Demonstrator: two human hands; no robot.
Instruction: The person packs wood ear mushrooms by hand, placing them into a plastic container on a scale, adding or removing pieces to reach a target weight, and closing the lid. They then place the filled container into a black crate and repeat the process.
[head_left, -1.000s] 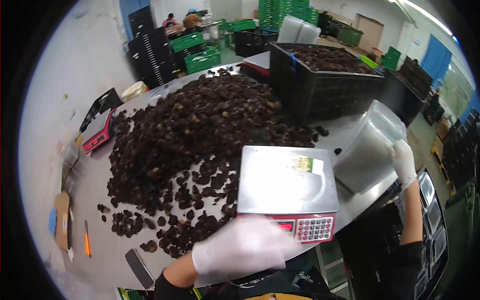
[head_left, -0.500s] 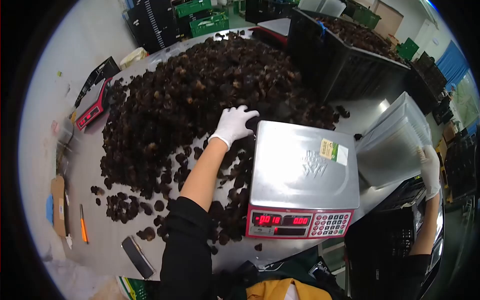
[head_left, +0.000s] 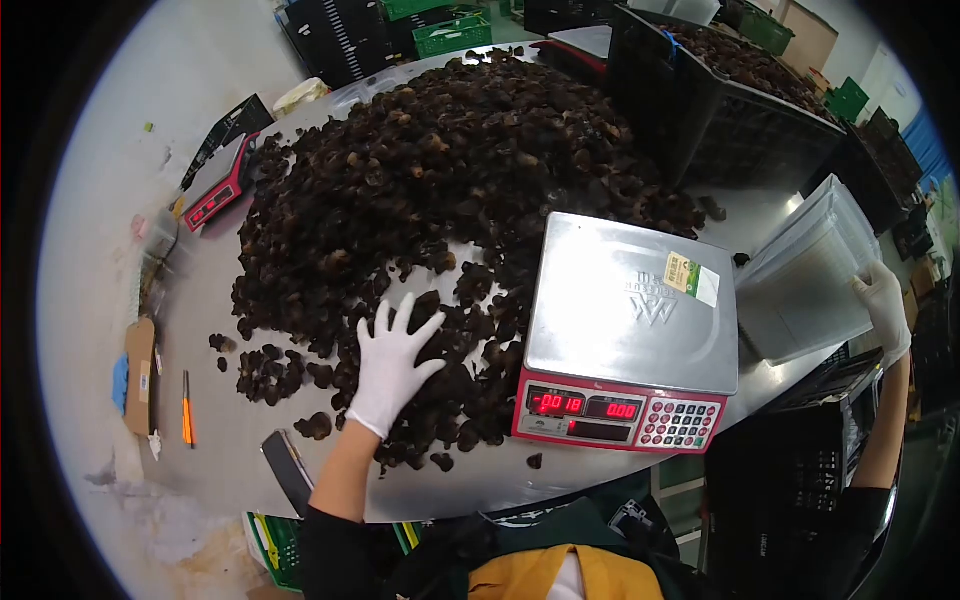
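My left hand (head_left: 393,362), in a white glove, lies with fingers spread over loose dark brown mushroom caps (head_left: 470,405) in front of the large mushroom heap (head_left: 420,170). At the right, my right hand (head_left: 884,308), also gloved, has its fingers closed on the edge of a stack of clear plastic trays (head_left: 810,275), which stands tilted on the table. Between my hands sits a digital scale (head_left: 632,305) with a bare metal plate; its red display reads -0.018 and 0.00.
A black crate (head_left: 765,140) holding more mushrooms stands at the back right. A second red scale (head_left: 222,185), an orange-handled knife (head_left: 187,410) and a phone-like dark object (head_left: 289,470) lie to the left. Black crates (head_left: 770,500) are below at the right.
My left hand has come back from the heap beside the scale toward the near left, its fingers now spread. The right hand stays on the trays. The camera view has shifted.
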